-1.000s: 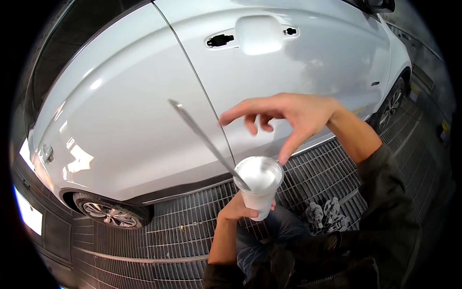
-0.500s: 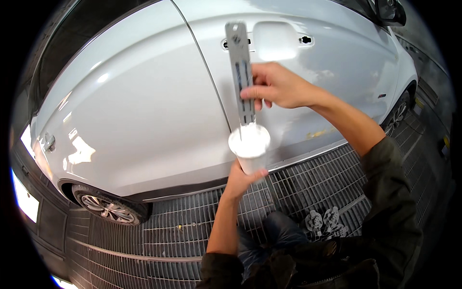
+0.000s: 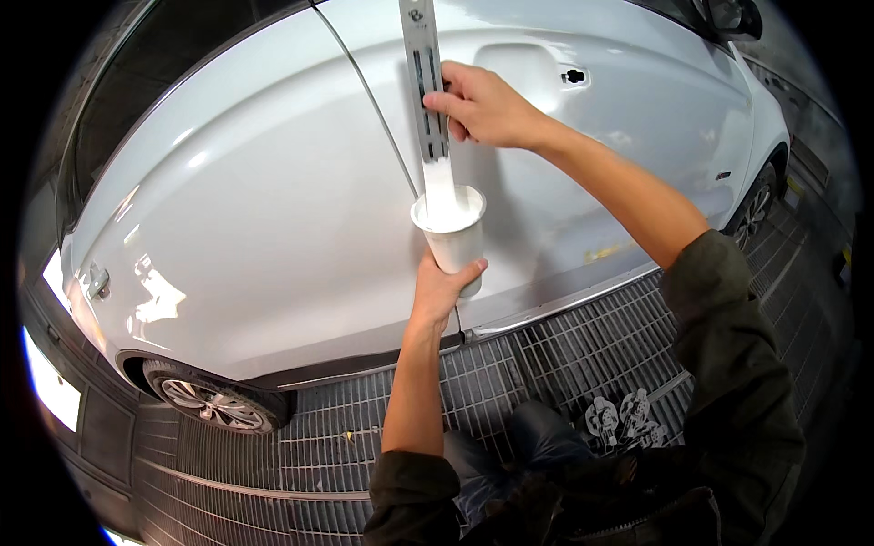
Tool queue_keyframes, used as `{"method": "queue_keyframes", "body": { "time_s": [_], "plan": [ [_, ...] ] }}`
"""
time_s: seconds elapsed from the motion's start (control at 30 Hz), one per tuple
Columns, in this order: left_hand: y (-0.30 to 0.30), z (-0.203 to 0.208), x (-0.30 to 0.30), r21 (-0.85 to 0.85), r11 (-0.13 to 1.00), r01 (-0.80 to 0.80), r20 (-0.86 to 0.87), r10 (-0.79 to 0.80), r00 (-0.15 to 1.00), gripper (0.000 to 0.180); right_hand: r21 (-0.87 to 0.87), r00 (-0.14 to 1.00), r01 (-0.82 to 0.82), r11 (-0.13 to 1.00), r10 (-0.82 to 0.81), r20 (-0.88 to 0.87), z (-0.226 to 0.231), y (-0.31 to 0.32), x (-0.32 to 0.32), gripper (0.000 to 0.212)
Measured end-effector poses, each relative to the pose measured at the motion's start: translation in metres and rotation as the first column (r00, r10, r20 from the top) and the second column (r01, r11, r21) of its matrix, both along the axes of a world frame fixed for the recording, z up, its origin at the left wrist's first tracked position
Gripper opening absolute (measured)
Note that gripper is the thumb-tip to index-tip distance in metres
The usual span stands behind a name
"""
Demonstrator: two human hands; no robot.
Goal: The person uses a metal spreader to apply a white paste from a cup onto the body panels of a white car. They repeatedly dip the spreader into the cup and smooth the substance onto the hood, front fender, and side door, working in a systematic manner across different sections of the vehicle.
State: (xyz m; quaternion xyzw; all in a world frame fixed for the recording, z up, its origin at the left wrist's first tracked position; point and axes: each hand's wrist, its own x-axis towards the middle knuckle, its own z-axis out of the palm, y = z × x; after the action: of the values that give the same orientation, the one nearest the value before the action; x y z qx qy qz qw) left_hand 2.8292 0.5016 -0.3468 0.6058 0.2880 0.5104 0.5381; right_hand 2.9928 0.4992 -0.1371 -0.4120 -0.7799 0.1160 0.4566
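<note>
My left hand [image 3: 442,282] is wrapped round the lower part of a white plastic cup [image 3: 460,246], holding it upright. White paint [image 3: 452,215] fills part of the cup. With fingers and thumb closed, my right hand [image 3: 482,105] grips a flat metal mixing stick [image 3: 421,77] that has long slots. Its lower end is coated white and reaches down into the cup's mouth; the tip is hidden there. Both hands are in front of the side of a white car [image 3: 273,209].
A recess with a handle hole [image 3: 574,76] shows in the car door. Below lies a metal grate floor [image 3: 337,455]. A car wheel [image 3: 214,400] is at the lower left, another wheel [image 3: 754,207] at the right. Patterned shoes [image 3: 624,420] are near my legs.
Both hands have moved up and slightly left with the cup and mixing stick. The stick is raised farther out of the cup, so more of its white-coated end shows.
</note>
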Motion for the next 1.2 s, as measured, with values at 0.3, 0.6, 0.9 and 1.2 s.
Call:
{"method": "queue_keyframes", "body": {
  "time_s": [0.3,0.6,0.9,1.2],
  "plan": [
    [0.015,-0.004,-0.002,-0.03,0.998,-0.055,-0.028,0.054,0.998,0.045,0.068,0.998,0.052,0.996,-0.049,-0.038,-0.011,0.019,-0.007,0.024],
    [0.015,-0.009,0.003,-0.039,0.997,-0.062,0.015,0.062,0.998,0.049,0.062,0.981,-0.087,0.994,0.097,-0.17,0.002,0.026,-0.003,0.023],
    [0.018,-0.016,0.0,-0.078,0.997,-0.01,0.04,0.013,0.999,0.058,0.033,0.978,-0.174,0.984,0.177,-0.107,0.056,0.039,-0.003,0.027],
    [0.024,-0.021,-0.002,-0.096,0.993,0.075,0.058,-0.07,0.996,0.055,0.032,0.958,-0.265,0.964,0.267,-0.104,0.054,0.089,0.007,0.031]
  ]
}}
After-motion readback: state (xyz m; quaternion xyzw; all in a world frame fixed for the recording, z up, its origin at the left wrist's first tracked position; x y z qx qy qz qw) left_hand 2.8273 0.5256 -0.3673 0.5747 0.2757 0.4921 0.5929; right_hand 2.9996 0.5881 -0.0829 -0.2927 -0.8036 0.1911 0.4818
